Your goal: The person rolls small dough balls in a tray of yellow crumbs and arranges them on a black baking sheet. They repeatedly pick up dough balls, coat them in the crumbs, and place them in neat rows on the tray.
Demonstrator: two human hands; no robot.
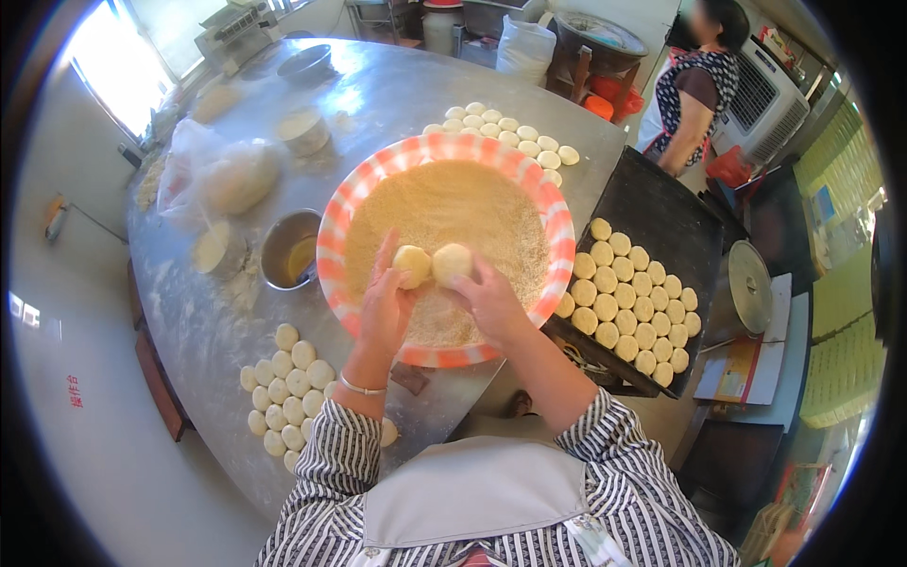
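Observation:
Over a wide orange-and-white basin (445, 356), my left hand (388, 301) grips a round dough cake (412, 266). A second dough cake (452, 264) is in my right hand (490, 294), close beside the first. Pale sesame seeds (453, 188), or similar small grains, cover the basin's floor. To the right, a black baking tray (648, 195) bears several rows of coated cakes (624, 296). Plain dough rounds (292, 390) lie on the metal table at the lower left, partly hidden by my left sleeve. More plain rounds (489, 127) sit behind the basin.
A steel bowl (289, 249) with yellowish liquid stands left of the basin on the metal table (382, 92). Beyond it are a plastic bag of dough (227, 173) and a floury tin (303, 132). Another person (691, 92) stands past the tray, near an air cooler (762, 99).

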